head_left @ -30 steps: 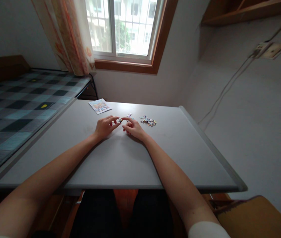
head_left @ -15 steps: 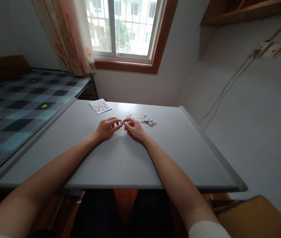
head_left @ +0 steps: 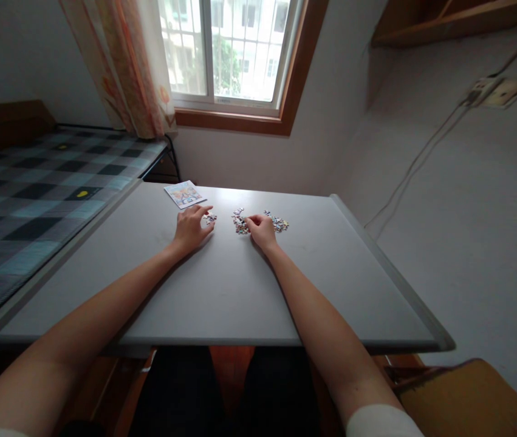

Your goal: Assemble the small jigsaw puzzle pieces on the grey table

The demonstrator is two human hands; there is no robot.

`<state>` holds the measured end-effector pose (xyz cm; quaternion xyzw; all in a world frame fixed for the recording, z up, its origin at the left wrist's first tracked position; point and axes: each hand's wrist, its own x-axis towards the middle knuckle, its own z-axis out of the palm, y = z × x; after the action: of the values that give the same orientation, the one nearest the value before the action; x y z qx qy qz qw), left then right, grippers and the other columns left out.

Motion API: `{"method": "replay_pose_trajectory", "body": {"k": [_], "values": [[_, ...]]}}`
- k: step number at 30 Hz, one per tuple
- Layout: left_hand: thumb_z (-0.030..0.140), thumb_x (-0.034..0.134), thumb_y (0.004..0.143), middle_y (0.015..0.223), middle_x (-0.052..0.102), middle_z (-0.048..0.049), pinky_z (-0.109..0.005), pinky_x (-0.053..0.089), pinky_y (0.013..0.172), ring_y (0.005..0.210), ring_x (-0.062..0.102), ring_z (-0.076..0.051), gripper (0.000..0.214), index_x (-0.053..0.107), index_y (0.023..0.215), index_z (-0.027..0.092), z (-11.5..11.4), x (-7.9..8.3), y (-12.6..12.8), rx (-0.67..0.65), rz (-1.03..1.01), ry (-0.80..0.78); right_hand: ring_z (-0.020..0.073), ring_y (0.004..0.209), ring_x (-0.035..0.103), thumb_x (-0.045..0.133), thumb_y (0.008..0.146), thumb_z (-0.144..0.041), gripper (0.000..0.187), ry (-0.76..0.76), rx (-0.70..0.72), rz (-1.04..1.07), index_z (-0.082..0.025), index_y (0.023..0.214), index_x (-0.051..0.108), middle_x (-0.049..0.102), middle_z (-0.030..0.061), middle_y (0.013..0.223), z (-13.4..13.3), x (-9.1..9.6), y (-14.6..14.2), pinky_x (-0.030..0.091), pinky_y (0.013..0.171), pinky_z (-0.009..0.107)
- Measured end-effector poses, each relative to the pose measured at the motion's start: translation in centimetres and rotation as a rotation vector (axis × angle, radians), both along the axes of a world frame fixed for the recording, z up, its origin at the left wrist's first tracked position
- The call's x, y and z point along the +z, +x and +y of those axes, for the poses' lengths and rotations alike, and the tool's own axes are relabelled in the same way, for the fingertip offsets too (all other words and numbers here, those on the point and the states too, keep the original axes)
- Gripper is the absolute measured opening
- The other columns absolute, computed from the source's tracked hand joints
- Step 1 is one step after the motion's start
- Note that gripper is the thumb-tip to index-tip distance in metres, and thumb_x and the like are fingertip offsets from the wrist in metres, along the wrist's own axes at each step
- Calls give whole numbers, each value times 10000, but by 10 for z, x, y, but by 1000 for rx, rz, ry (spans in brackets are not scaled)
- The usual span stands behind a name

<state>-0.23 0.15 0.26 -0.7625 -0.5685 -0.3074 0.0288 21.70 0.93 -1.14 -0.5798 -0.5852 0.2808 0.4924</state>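
Observation:
My left hand (head_left: pixel 192 227) rests on the table with thumb and fingers apart, holding nothing. Beside its fingertips lies a small cluster of jigsaw pieces (head_left: pixel 211 218), partly covered by the hand. My right hand (head_left: pixel 262 232) is closed in a pinch, with a small dark jigsaw piece (head_left: pixel 245 221) at its fingertips. That pinch is over the left edge of a group of colourful jigsaw pieces (head_left: pixel 240 229). A further pile of jigsaw pieces (head_left: pixel 280 224) lies just right of the right hand, which hides part of it.
A picture card (head_left: pixel 184 194) lies at the back left of the grey table (head_left: pixel 240 291). A bed with a checked cover (head_left: pixel 80 170) adjoins the table's left side. To the lower right stands a wooden chair (head_left: pixel 472 394). Cables (head_left: pixel 415 164) run down the right wall.
My hands have parted. The left shifted slightly left and opened; the right moved right, to the jigsaw pieces, still pinching. Pieces hidden behind the hands now show.

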Motion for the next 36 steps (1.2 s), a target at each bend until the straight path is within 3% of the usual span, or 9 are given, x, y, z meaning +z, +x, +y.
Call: {"method": "replay_pose_trajectory", "body": {"k": [7, 12, 16, 18, 22, 26, 30, 36], "values": [[400, 571, 828, 1193, 593, -106, -456, 343, 938, 1134, 503, -322, 455, 586, 1249, 228, 0, -2, 1, 127, 32, -129, 148, 597, 617, 634, 740, -296, 171, -40, -13, -10, -143, 706, 703, 688, 32, 645, -1, -1, 1, 472, 592, 249], [435, 566, 823, 1200, 587, -105, -465, 338, 959, 1145, 491, -324, 457, 603, 1231, 233, 0, 0, 1, 156, 28, -166, 114, 476, 561, 640, 746, -284, 155, -108, 2, 171, -138, 730, 690, 679, 22, 619, 0, -3, 0, 465, 481, 226], [443, 566, 820, 1192, 587, -97, -460, 350, 960, 1140, 490, -321, 443, 618, 1213, 247, 0, 0, 1, 164, 19, -189, 114, 530, 603, 624, 751, -181, 68, -178, 21, 342, -126, 760, 663, 686, 34, 642, 0, 0, -3, 494, 487, 209], [448, 568, 817, 1187, 585, -90, -459, 358, 955, 1134, 491, -320, 428, 631, 1192, 254, 0, -1, 1, 166, 17, -194, 109, 549, 615, 611, 753, -143, 112, -186, 27, 381, -118, 849, 662, 690, 32, 666, -1, 2, -4, 502, 500, 203], [457, 584, 806, 1150, 592, -91, -470, 368, 939, 1103, 502, -326, 385, 657, 1125, 253, 2, -4, 0, 167, 13, -167, 100, 550, 608, 591, 761, -144, 243, -151, 33, 300, -123, 993, 661, 691, 20, 686, -2, 3, -4, 484, 487, 187], [476, 612, 791, 1112, 597, -107, -496, 373, 921, 1084, 498, -345, 332, 683, 1015, 242, 4, -7, -3, 164, -7, -149, 113, 540, 598, 547, 763, -180, 245, -101, 38, 181, -124, 959, 683, 685, 23, 669, -1, -1, -2, 462, 473, 199], [484, 625, 787, 1087, 589, -114, -505, 384, 899, 1071, 487, -352, 287, 699, 914, 238, 6, -7, -5, 156, -23, -153, 127, 567, 618, 538, 752, -212, 246, -61, 50, 113, -135, 920, 700, 682, 18, 657, 2, -5, -1, 500, 559, 234], [384, 586, 807, 1140, 570, -117, -519, 389, 896, 1093, 478, -363, 222, 698, 941, 247, 6, -5, -3, 168, 5, -199, 132, 568, 620, 535, 746, -227, 243, -50, 59, 106, -136, 891, 707, 669, 13, 630, 2, -5, -2, 494, 572, 238]]}}
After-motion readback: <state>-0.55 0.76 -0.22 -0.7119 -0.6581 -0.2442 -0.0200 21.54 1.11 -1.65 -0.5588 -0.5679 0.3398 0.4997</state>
